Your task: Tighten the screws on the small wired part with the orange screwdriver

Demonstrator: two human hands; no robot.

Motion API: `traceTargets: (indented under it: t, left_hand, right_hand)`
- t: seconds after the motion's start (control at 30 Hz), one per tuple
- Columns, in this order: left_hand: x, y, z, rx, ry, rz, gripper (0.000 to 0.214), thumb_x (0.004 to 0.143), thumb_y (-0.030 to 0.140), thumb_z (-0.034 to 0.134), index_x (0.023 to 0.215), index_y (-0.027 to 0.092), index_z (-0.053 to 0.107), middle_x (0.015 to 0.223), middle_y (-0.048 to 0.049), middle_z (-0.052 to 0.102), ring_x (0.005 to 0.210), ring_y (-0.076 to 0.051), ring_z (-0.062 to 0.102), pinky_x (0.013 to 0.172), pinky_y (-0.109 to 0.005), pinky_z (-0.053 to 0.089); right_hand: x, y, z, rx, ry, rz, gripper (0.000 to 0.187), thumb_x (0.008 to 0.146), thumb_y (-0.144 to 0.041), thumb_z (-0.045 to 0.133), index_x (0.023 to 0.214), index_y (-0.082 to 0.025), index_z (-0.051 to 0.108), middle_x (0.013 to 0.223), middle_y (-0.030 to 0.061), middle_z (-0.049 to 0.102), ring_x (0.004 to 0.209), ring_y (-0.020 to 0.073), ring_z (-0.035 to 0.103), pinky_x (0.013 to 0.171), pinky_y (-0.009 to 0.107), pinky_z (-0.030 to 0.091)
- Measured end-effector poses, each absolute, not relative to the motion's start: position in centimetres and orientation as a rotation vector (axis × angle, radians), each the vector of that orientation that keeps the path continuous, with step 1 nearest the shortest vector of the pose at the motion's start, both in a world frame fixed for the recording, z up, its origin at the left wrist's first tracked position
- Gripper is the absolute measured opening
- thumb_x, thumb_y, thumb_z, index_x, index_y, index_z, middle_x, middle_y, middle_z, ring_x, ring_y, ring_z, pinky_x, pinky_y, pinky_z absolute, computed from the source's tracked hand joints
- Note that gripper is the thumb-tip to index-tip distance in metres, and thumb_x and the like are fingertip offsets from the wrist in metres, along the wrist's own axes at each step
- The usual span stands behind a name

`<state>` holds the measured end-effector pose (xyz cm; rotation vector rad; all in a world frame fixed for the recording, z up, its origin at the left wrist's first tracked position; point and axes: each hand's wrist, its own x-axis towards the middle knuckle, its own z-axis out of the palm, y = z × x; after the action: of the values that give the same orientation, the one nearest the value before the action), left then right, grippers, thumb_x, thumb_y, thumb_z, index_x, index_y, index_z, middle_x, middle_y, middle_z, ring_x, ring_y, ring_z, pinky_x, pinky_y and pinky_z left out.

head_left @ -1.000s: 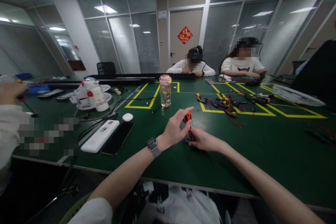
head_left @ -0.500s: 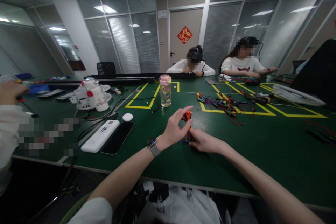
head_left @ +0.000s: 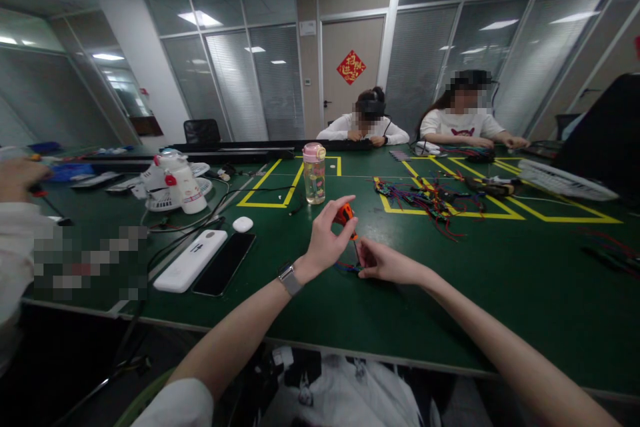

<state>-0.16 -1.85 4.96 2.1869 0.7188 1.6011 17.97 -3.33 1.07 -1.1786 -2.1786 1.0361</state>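
Note:
My left hand is closed around the orange and black handle of a screwdriver. The screwdriver stands slightly tilted, its shaft running down to a small circuit board with red and blue wires on the green table. My right hand pinches that wired board at its right side, thumb and fingertips close to the screwdriver's tip. Much of the board is hidden by the fingers, and whether the tip sits in a screw is too small to tell.
A pink-lidded bottle stands beyond my hands. To the left lie a white power bank, a black phone and a small white case. Wired boards lie in a pile at right. People sit across and at left.
My left hand has shifted slightly left and the screwdriver's handle leans further left, with its shaft now showing. My right hand stays nearly in place. The far-right person's hand has lowered.

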Motion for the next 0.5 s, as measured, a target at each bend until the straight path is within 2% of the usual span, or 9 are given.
traceTargets:
  t: [0.17, 0.3, 0.5]
  left_hand:
    - [-0.33, -1.32, 5.06, 2.033, 0.772, 1.639, 0.036, 0.091, 0.022, 0.054, 0.127, 0.021, 0.05, 0.106, -0.0061, 0.062, 0.085, -0.013, 0.061, 0.079, -0.028, 0.053]
    - [-0.23, -1.32, 5.12, 1.984, 0.784, 1.622, 0.037, 0.091, 0.022, 0.054, 0.128, 0.021, 0.049, 0.105, -0.0061, 0.062, 0.083, -0.013, 0.061, 0.074, -0.026, 0.053]
    - [-0.28, -1.21, 4.98, 1.945, 0.8, 1.668, 0.038, 0.091, 0.023, 0.055, 0.128, 0.022, 0.049, 0.107, -0.0062, 0.061, 0.084, -0.013, 0.061, 0.077, -0.028, 0.054]
  right_hand:
    - [18.05, -3.39, 1.02, -1.119, -2.106, 1.133, 0.03, 0.07, -0.022, 0.069, 0.082, -0.019, 0.042, 0.075, -0.0029, 0.053, 0.064, 0.011, 0.047, 0.056, 0.022, 0.039]
    - [18.21, -3.29, 0.68, -1.119, -2.112, 1.076, 0.027, 0.071, -0.022, 0.068, 0.083, -0.019, 0.044, 0.075, -0.0029, 0.052, 0.064, 0.011, 0.047, 0.055, 0.022, 0.039]
    - [18.26, -3.22, 0.74, -1.157, -2.147, 0.95, 0.028, 0.072, -0.024, 0.07, 0.096, -0.016, 0.057, 0.077, -0.0014, 0.056, 0.066, 0.0122, 0.051, 0.059, 0.023, 0.041]
